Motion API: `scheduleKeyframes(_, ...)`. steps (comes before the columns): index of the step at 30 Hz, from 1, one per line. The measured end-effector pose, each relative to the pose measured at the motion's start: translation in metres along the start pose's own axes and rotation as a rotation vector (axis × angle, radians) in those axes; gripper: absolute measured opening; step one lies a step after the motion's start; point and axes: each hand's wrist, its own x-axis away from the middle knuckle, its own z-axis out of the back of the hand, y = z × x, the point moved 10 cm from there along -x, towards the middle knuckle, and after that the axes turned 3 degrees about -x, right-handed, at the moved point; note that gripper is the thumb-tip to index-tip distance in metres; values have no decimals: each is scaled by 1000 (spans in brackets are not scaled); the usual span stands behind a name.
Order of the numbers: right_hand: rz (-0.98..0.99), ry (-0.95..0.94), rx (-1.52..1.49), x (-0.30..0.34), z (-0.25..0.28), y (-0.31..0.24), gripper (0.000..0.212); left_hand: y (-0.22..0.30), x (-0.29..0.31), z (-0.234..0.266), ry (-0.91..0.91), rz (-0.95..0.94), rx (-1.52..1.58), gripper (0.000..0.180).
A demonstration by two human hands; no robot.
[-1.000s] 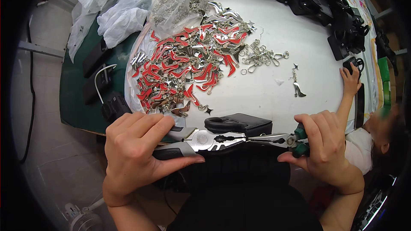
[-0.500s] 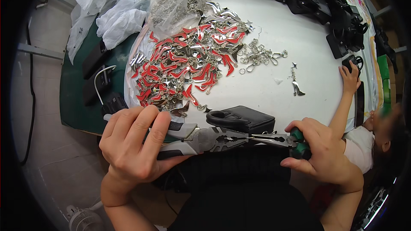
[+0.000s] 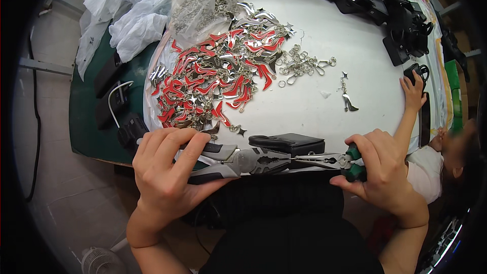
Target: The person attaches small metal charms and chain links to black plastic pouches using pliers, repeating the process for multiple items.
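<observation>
My left hand (image 3: 165, 177) is closed round the grey-and-black handles of combination pliers (image 3: 248, 161). In my right hand (image 3: 388, 172) are long-nose pliers (image 3: 324, 160) with green handles. The two sets of jaws point at each other and their tips meet in front of me at the table's near edge. Anything pinched between the tips is too small to make out. Just behind the jaws, a small black handbag (image 3: 299, 143) with a loop handle lies on the table.
Beyond my left hand spreads a heap of red and silver high-heel-shoe charms (image 3: 208, 78). A plastic bag of metal rings (image 3: 205, 7) stands behind it. Loose clasps (image 3: 304, 63) and one shoe charm (image 3: 347, 96) lie rightward. Black bags (image 3: 365, 0) line the far side; another person's hand (image 3: 415, 89) reaches in.
My left hand has shifted a little to the right with its pliers. The tool tips still meet, and the whole view has moved slightly.
</observation>
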Motion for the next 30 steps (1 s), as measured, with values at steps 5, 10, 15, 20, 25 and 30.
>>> scheduleKeyframes(5, -23, -48, 13, 3, 3, 4, 58, -2, 10, -15, -12, 70, 91, 64)
scheduleKeyframes(10, -251, -68, -423, 10, -13, 50, 56, -11, 21, -33, -25, 159, 222, 62)
scheduleKeyframes(15, -556, 204, 310, 33, -10, 134, 51, -23, 26, -43, 6, 246, 355, 50)
scheduleKeyframes(20, -621, 261, 542, 23, -1, 128, 58, -20, 17, -43, -36, 154, 310, 40)
scheduleKeyframes(25, -80, 17, -564, -29, -40, 10, 80, -12, 11, -44, -71, 72, 253, 32)
scheduleKeyframes(30, -230, 4, -518, -29, -58, 23, 44, -17, 20, -41, -83, 149, 327, 33)
